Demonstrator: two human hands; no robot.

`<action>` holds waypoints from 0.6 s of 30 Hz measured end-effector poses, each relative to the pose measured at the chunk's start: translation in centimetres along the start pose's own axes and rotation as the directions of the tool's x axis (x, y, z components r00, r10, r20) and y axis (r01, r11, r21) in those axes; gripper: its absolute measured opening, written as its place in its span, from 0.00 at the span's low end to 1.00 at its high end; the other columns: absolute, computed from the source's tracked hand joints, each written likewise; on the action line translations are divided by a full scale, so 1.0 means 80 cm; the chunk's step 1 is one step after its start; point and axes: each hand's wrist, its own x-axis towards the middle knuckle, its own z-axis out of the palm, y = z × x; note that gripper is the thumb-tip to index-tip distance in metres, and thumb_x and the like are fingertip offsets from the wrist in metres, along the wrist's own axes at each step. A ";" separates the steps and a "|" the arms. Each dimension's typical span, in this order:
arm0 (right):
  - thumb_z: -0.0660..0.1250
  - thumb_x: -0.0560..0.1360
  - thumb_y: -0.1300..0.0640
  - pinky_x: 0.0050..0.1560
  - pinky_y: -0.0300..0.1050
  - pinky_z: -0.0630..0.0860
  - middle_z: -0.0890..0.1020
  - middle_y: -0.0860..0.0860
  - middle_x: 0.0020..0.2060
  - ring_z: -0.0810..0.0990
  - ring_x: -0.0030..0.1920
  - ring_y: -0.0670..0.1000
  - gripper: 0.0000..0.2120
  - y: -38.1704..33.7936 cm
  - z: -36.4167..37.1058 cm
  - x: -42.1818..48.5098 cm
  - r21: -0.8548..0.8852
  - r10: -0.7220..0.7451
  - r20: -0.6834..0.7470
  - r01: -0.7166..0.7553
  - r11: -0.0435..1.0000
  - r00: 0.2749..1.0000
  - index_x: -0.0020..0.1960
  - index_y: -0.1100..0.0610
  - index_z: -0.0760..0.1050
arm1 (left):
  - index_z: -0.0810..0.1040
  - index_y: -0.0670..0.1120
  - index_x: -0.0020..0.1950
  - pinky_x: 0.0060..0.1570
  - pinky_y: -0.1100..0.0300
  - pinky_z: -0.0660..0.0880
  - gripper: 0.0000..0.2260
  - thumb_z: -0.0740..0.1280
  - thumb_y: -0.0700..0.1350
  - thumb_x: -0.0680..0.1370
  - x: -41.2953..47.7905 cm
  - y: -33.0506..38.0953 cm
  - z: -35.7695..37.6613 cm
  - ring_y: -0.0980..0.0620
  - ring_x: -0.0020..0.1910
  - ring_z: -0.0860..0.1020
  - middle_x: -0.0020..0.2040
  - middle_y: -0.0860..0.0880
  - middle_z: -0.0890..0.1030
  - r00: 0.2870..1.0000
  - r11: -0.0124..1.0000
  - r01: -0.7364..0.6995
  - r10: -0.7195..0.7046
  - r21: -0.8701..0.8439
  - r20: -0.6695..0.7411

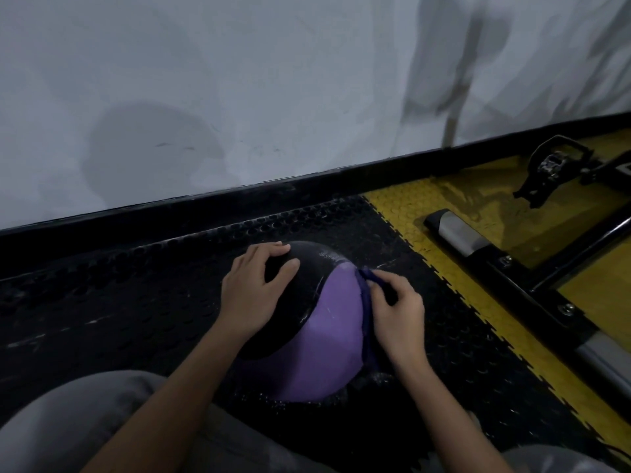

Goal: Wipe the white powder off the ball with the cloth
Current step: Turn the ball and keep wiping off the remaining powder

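Fingers (pixel 269 250) of our left hand (pixel 254 288) lie spread on the black panel of the medicine ball (pixel 336 336), which sits on the black rubber mat (pixel 102 302). At the ball's three o'clock our right hand (pixel 399 312) pinches a dark blue cloth (pixel 366 312) against the purple panel. Toward two o'clock, a bike pedal (pixel 553 163) stands over yellow floor tiles (pixel 409 206).

Left hand (pixel 254 288) spread, right hand (pixel 397 314) pinching

We note a pale wall (pixel 239 80) with a black skirting strip (pixel 239 196) along its foot. Below lies black studded matting (pixel 119 295), joined on the right to yellow interlocking tiles (pixel 426 206). On the yellow stands a black machine frame (pixel 532 285) with a pedal (pixel 553 165).
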 end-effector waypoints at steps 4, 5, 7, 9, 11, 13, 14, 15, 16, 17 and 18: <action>0.66 0.74 0.66 0.52 0.33 0.70 0.76 0.42 0.43 0.76 0.47 0.44 0.09 -0.010 0.009 -0.011 -0.034 -0.203 -0.043 0.202 0.979 0.978 0.50 0.55 0.80 | 0.75 0.57 0.56 0.66 0.49 0.62 0.09 0.64 0.53 0.76 0.005 -0.001 -0.001 0.55 0.63 0.69 0.57 0.64 0.72 1.000 1.000 -0.001 0.001 -0.002 0.021; 0.66 0.75 0.65 0.53 0.37 0.72 0.77 0.43 0.43 0.77 0.47 0.45 0.09 0.001 0.007 -0.002 0.006 -0.087 -0.056 0.088 0.996 0.995 0.50 0.54 0.79 | 0.75 0.59 0.55 0.66 0.48 0.63 0.08 0.64 0.54 0.76 0.007 -0.001 -0.001 0.54 0.63 0.69 0.57 0.64 0.72 0.999 1.000 -0.002 0.002 -0.012 0.041; 0.65 0.76 0.62 0.57 0.48 0.75 0.81 0.49 0.46 0.79 0.48 0.48 0.07 0.027 0.003 0.012 0.066 0.213 -0.027 -0.211 0.975 0.977 0.50 0.53 0.78 | 0.74 0.64 0.50 0.65 0.46 0.64 0.06 0.64 0.60 0.73 0.011 -0.004 -0.003 0.54 0.62 0.70 0.55 0.66 0.73 0.996 1.000 0.005 -0.003 -0.025 0.084; 0.64 0.77 0.60 0.56 0.53 0.76 0.82 0.54 0.47 0.80 0.49 0.52 0.06 0.043 0.003 0.013 0.107 0.424 0.040 -0.426 0.898 0.905 0.52 0.56 0.78 | 0.76 0.65 0.46 0.64 0.50 0.67 0.08 0.62 0.63 0.70 0.017 -0.006 -0.004 0.56 0.59 0.73 0.53 0.65 0.75 0.996 0.994 0.000 0.009 -0.108 0.088; 0.64 0.77 0.58 0.53 0.52 0.76 0.82 0.55 0.45 0.81 0.47 0.53 0.07 0.048 0.004 0.009 0.245 0.538 0.087 -0.541 0.805 0.839 0.53 0.58 0.78 | 0.79 0.58 0.49 0.58 0.63 0.70 0.06 0.64 0.55 0.75 0.026 -0.004 -0.009 0.59 0.53 0.76 0.51 0.59 0.79 0.998 0.979 0.033 -0.023 -0.199 0.050; 0.67 0.76 0.54 0.52 0.51 0.76 0.83 0.57 0.44 0.81 0.46 0.55 0.10 0.045 0.005 0.005 0.339 0.632 0.131 -0.634 0.695 0.763 0.54 0.58 0.77 | 0.79 0.49 0.52 0.51 0.67 0.69 0.08 0.65 0.49 0.77 0.042 -0.017 -0.015 0.56 0.51 0.76 0.51 0.52 0.79 0.993 0.975 0.109 -0.114 -0.194 -0.014; 0.68 0.75 0.51 0.52 0.51 0.77 0.83 0.58 0.44 0.81 0.46 0.57 0.13 0.046 0.006 0.003 0.351 0.677 0.156 -0.681 0.642 0.719 0.54 0.59 0.77 | 0.79 0.48 0.54 0.54 0.65 0.69 0.11 0.65 0.52 0.77 0.049 -0.026 -0.019 0.54 0.53 0.76 0.53 0.50 0.78 0.981 0.968 0.190 -0.193 -0.166 0.001; 0.69 0.74 0.49 0.52 0.52 0.77 0.83 0.59 0.44 0.81 0.46 0.57 0.16 0.048 0.007 0.001 0.357 0.718 0.191 -0.728 0.585 0.670 0.55 0.59 0.77 | 0.78 0.48 0.55 0.59 0.60 0.69 0.17 0.65 0.59 0.75 0.055 -0.041 -0.022 0.51 0.56 0.76 0.56 0.48 0.78 0.954 0.942 0.300 -0.295 -0.153 0.054; 0.69 0.73 0.46 0.52 0.52 0.77 0.83 0.59 0.45 0.81 0.46 0.58 0.19 0.051 0.009 -0.003 0.360 0.746 0.228 -0.766 0.533 0.626 0.56 0.60 0.77 | 0.79 0.48 0.55 0.63 0.55 0.68 0.24 0.63 0.65 0.72 0.056 -0.052 -0.024 0.48 0.58 0.75 0.58 0.47 0.78 0.906 0.896 0.418 -0.398 -0.150 0.144; 0.69 0.72 0.43 0.51 0.53 0.78 0.83 0.59 0.45 0.81 0.47 0.58 0.22 0.055 0.011 -0.005 0.367 0.762 0.271 -0.795 0.483 0.588 0.57 0.59 0.77 | 0.80 0.47 0.55 0.64 0.52 0.68 0.28 0.61 0.69 0.71 0.055 -0.060 -0.024 0.47 0.58 0.76 0.58 0.46 0.79 0.835 0.817 0.538 -0.485 -0.205 0.259; 0.68 0.71 0.40 0.49 0.54 0.78 0.84 0.58 0.45 0.82 0.46 0.59 0.25 0.056 0.014 -0.008 0.373 0.766 0.321 -0.818 0.439 0.557 0.58 0.58 0.77 | 0.81 0.47 0.54 0.62 0.52 0.70 0.27 0.60 0.69 0.72 0.050 -0.059 -0.024 0.47 0.56 0.78 0.55 0.46 0.81 0.759 0.717 0.640 -0.536 -0.275 0.369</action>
